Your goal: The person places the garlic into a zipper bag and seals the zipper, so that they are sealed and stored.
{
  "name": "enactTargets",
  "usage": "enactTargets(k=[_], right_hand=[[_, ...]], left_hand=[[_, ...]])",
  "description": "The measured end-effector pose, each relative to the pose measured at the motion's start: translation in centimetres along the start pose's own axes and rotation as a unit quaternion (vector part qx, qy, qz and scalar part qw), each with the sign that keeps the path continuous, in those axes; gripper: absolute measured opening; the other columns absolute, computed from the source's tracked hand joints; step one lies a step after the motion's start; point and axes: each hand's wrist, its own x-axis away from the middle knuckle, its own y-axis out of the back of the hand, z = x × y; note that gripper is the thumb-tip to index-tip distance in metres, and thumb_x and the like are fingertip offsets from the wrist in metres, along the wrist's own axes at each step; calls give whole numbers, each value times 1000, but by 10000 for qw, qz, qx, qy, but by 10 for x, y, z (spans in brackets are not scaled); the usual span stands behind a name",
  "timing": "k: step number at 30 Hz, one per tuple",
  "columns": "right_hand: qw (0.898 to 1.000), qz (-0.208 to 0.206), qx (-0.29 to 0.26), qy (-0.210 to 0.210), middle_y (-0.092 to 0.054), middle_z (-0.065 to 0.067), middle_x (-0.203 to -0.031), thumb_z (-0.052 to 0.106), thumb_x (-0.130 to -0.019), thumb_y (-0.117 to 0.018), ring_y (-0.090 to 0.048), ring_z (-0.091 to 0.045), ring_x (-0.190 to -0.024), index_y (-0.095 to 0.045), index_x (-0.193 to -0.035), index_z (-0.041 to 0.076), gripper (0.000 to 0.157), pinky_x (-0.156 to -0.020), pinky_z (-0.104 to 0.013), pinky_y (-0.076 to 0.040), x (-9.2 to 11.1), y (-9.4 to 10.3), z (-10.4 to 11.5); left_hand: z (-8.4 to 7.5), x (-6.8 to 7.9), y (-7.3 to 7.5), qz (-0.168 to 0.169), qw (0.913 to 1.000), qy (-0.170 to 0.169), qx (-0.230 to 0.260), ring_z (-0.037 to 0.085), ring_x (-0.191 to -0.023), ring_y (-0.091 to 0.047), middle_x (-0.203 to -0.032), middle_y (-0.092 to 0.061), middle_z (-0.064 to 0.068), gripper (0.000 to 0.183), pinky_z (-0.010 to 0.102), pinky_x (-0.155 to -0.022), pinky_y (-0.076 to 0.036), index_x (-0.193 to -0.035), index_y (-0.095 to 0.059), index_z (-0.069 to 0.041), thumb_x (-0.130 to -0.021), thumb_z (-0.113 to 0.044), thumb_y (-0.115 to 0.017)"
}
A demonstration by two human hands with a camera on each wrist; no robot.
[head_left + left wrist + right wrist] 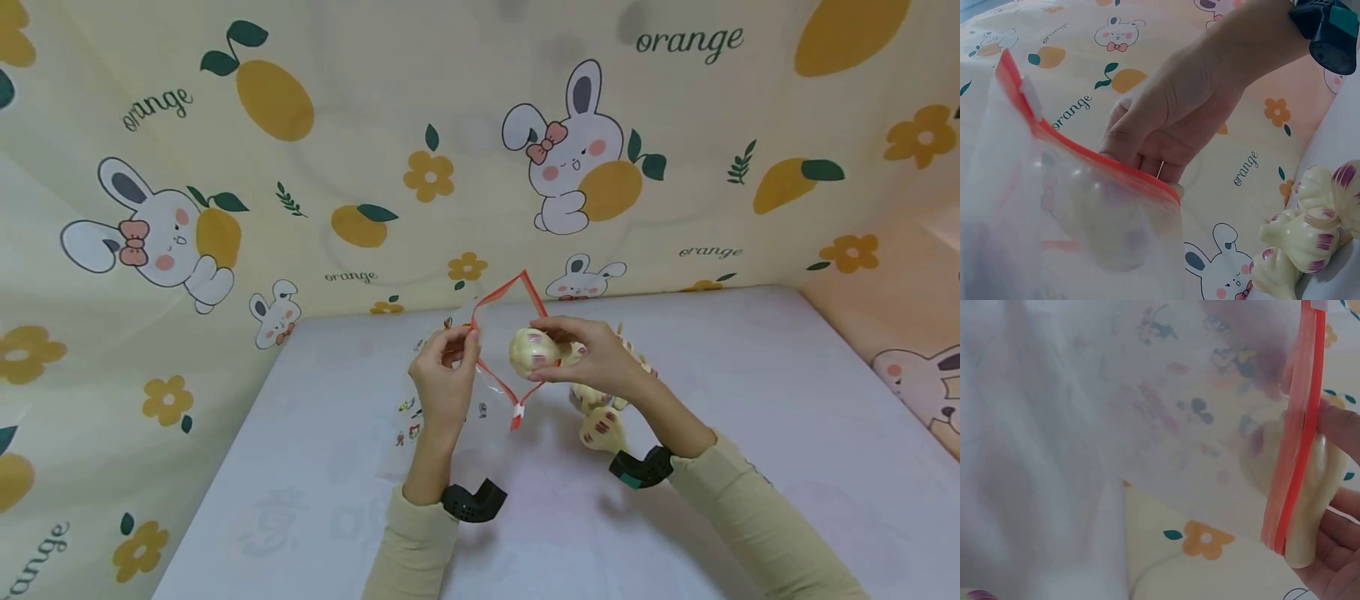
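A clear zip bag [1066,275] with a red zip edge [536,292] and small printed cartoon figures is held upright, its mouth spread into a diamond. My left hand [442,375] pinches the near left side of that edge between thumb and fingers. In my right hand [600,354] is a garlic bulb [531,352], pale with purple streaks, gripped by thumb and fingers at the mouth. The right wrist view shows the bulb's round end behind the clear film and its stem [1302,544] still outside the red edge. The left fingertips are partly hidden.
Several more garlic bulbs [602,429] lie in a cluster on the white table [300,500], under and beside my right forearm. A cloth backdrop [450,100] printed with rabbits and oranges stands behind the table.
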Motion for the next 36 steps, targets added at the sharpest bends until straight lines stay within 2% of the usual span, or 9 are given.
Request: enactTargets(k=[4, 10, 13, 17, 20, 22, 26, 30, 36], right_hand=[[9999, -44, 96, 52, -69, -14, -119, 13, -69, -86, -65, -25, -99, -63, -123, 3, 60, -86, -21, -56, 0, -1, 0], [9998, -55, 190, 83, -69, -15, -118, 13, -70, -85, -67, -26, -101, -63, -122, 3, 57, -89, -32, -58, 1, -1, -1], [9997, -174, 129, 86, -70, -14, -116, 10, -71, -84, -67, -13, -98, -63, -121, 3, 55, -88, -27, -58, 4, -1, -2], [9993, -324, 118, 126, -71, -14, -113, 7, -72, -83, -67, -12, -95, -64, -119, 2, 51, -86, -15, -55, 11, 3, -2], [9992, -340, 151, 161, -72, -15, -112, 6, -73, -82, -67, -24, -96, -64, -118, 1, 49, -85, -12, -54, 17, 5, -3], [9992, -340, 138, 173, -72, -15, -111, 6, -72, -82, -67, -23, -95, -64, -117, 1, 49, -84, -13, -55, 20, 7, -5], [9989, -377, 160, 236, -73, -15, -106, 5, -72, -82, -67, -7, -92, -64, -117, 0, 48, -83, -14, -56, 27, 8, -9], [9987, -412, 265, 139, -73, -16, -105, 6, -73, -81, -58, 12, -91, -63, -119, 1, 49, -83, -11, -54, 33, 11, -12], [9988, -351, 327, -80, -72, -15, -107, 8, -76, -80, -58, 10, -92, -62, -121, 1, 49, -84, -14, -54, 40, 15, -16]], left_hand=[[0, 1, 1, -14, 10000, 32, -49, 17, -69, -64, -83, -69, 20, 15, 8, -66, -53, -90, -70, 6, -88, -8, -68], [-2, 1, 1, -64, 9999, -118, -56, 21, -69, -65, -83, -70, 20, 14, 8, -65, -53, -90, -70, 7, -88, -7, -67], [-2, 1, 1, -114, 9998, -148, -29, 16, -69, -65, -82, -69, 21, 14, 8, -65, -53, -88, -70, 7, -88, -7, -67], [-2, 0, 1, -176, 9997, -181, -71, 16, -68, -64, -80, -69, 20, 13, 9, -65, -53, -87, -70, 7, -88, -7, -67], [-3, 0, 1, -225, 9993, -251, -139, 21, -67, -65, -80, -70, 19, 13, 9, -64, -53, -87, -70, 6, -88, -7, -67], [-4, -1, 1, -258, 9991, -285, -157, 23, -66, -65, -79, -70, 19, 13, 10, -64, -53, -87, -70, 6, -88, -7, -67], [-5, -1, 2, -250, 9993, -239, -168, 26, -67, -66, -80, -70, 20, 13, 10, -65, -53, -88, -70, 7, -88, -6, -67], [-5, 0, 3, -203, 9995, -159, -193, 26, -68, -66, -82, -70, 20, 14, 10, -66, -54, -89, -70, 6, -89, -7, -66], [-5, 0, 3, -164, 9997, -46, -171, 24, -69, -66, -82, -70, 19, 14, 9, -66, -53, -89, -70, 6, -89, -8, -67]])
